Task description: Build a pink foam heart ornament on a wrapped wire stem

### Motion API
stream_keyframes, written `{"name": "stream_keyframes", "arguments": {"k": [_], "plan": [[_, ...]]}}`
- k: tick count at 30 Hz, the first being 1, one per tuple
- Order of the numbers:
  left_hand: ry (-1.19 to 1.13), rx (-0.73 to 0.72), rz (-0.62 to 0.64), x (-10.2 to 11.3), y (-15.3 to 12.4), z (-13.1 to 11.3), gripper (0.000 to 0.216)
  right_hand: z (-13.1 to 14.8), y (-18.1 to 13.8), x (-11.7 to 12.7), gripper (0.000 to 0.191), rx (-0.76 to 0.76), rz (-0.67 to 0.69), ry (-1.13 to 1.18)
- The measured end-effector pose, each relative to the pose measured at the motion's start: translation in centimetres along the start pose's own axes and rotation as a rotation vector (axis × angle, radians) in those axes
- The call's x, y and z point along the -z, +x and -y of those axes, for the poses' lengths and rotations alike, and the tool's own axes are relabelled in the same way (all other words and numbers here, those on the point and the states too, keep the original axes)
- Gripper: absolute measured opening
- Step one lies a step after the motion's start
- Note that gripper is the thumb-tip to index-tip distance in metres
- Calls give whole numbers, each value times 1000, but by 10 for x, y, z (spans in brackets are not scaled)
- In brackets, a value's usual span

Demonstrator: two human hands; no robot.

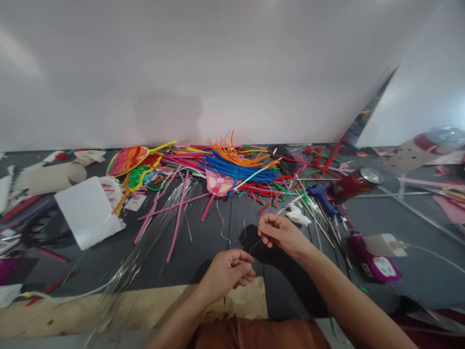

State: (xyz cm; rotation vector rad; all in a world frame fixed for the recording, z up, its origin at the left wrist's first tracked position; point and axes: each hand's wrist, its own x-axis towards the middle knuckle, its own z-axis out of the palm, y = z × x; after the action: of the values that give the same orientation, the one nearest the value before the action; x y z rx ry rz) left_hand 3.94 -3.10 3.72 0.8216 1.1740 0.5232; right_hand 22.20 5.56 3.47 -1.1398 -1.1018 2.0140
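A thin metal wire [255,245] runs between my two hands at the near middle of the table. My right hand [281,236] pinches its upper end between thumb and fingertips. Lower and to the left, my left hand [232,272] has its fingers curled in around the other end, which they partly hide. Beyond the hands lie a bundle of blue pipe cleaners [240,167] with orange pipe cleaners [236,152] across its top. A pink patterned piece [219,183] rests against that bundle, and a wavy loose wire [222,225] lies just in front of it.
Many straight wires [140,254] spread to the left, near pink pipe cleaners [178,218] and a white card [86,213]. At right are a blue glue gun [322,198], a red can [356,184] and a purple box [378,261]. A white wall [232,72] stands behind.
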Motion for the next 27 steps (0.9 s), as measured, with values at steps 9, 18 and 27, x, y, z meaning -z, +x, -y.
{"name": "stream_keyframes", "arguments": {"k": [9,18,27], "plan": [[594,-198,-412,41,-11,3,21,-11,1,-9,32,-8,-64,-110],[889,-401,-502,44,-5,9,20,-18,15,-21,34,9,-155,-91],[993,-342,-483,33,-4,2,27,-15,19,-21,36,33,-248,-72]]}}
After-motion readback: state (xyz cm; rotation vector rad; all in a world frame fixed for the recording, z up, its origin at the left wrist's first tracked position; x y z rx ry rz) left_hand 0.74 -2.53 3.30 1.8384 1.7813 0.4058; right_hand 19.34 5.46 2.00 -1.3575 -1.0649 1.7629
